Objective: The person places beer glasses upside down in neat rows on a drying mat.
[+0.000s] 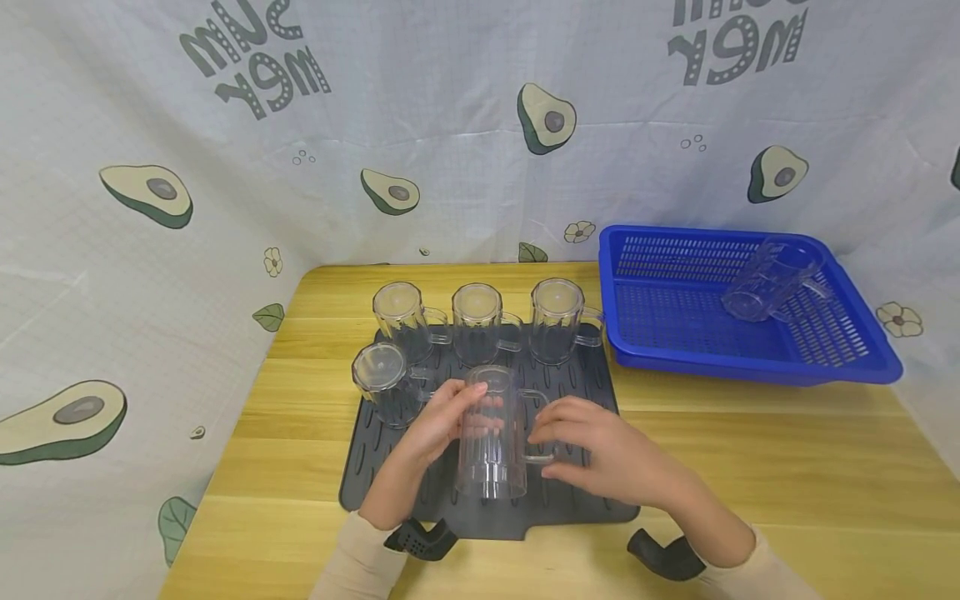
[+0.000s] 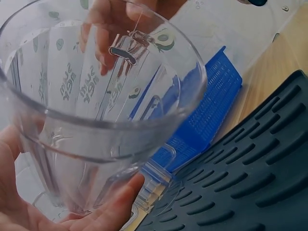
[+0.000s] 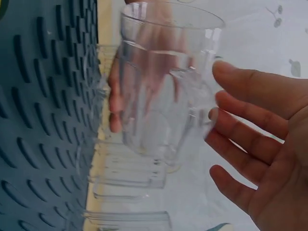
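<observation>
A clear ribbed mug (image 1: 492, 471) is held above the dark drying mat (image 1: 480, 525), tilted with its mouth towards me. My left hand (image 1: 438, 421) grips the mug's body from the left, fingers behind the clear wall. To the right, my right hand (image 1: 603, 450) is beside the mug's handle (image 1: 546, 457), fingers loosely bent and thumb apart. In the right wrist view, the fingertips (image 3: 214, 115) are at the handle; whether they touch it I cannot tell. Left of my left hand, another clear mug (image 1: 382, 375) stands upside down on the mat.
Three more upside-down mugs line the mat's back edge: left mug (image 1: 405, 321), middle mug (image 1: 477, 321), right mug (image 1: 557, 321). At the back right, a blue plastic basket (image 1: 622, 350) contains a clear mug (image 1: 765, 283) lying tilted. A patterned cloth (image 1: 465, 167) hangs behind the wooden table (image 1: 750, 467).
</observation>
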`<action>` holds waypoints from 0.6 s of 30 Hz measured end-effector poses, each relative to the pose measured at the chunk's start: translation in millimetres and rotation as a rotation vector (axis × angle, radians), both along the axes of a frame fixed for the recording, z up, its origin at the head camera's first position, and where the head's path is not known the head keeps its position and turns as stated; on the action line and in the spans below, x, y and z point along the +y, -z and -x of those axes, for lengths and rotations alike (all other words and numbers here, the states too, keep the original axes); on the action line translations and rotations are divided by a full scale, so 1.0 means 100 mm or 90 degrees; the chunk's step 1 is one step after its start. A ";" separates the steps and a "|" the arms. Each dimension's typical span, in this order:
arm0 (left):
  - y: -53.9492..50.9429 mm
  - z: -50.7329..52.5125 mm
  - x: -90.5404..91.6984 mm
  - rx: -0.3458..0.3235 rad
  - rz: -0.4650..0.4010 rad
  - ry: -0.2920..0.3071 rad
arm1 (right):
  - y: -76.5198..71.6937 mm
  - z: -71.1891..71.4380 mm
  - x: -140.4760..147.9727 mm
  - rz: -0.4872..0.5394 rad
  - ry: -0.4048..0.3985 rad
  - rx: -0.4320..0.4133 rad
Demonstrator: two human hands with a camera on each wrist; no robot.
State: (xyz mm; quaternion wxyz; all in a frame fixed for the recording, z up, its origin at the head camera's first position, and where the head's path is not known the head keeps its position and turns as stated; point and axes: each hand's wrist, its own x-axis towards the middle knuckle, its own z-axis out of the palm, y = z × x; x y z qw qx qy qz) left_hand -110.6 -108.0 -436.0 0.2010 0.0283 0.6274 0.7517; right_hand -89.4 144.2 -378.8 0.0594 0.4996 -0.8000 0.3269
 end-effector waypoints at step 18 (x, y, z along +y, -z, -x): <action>-0.15 -0.11 -0.02 0.092 0.022 -0.028 | -0.28 0.07 0.10 0.164 0.087 0.010</action>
